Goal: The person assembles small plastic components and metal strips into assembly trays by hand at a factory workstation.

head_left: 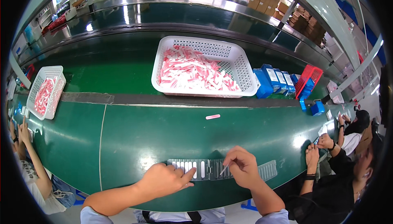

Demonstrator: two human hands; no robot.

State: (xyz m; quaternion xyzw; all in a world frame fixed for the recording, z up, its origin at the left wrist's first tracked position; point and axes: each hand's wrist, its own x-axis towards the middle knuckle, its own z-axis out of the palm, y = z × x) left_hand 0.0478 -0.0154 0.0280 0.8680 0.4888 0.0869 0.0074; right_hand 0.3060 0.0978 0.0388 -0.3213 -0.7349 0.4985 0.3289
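A clear plastic tray with narrow slots (215, 175) lies in front of me, several white strips in the slots of its left part. My left hand (166, 178) reaches over that part with the index finger stretched onto a white strip; thumb and index are apart, and the other fingers are curled and partly hidden. Over the right part, my right hand (242, 167) pinches a thin white strip (223, 170), held tilted above the slots. Just right of it is another clear slotted piece (268, 170). Farther off lies a single pink strip (213, 117) with rounded ends.
A large white basket (204, 93) of pink and white strips stands across the table, with a smaller one (59, 91) at left. Blue packs (274, 80) and a red basket (309, 78) are at far right. People work at both sides; a co-worker's hands (313, 154) are near right.
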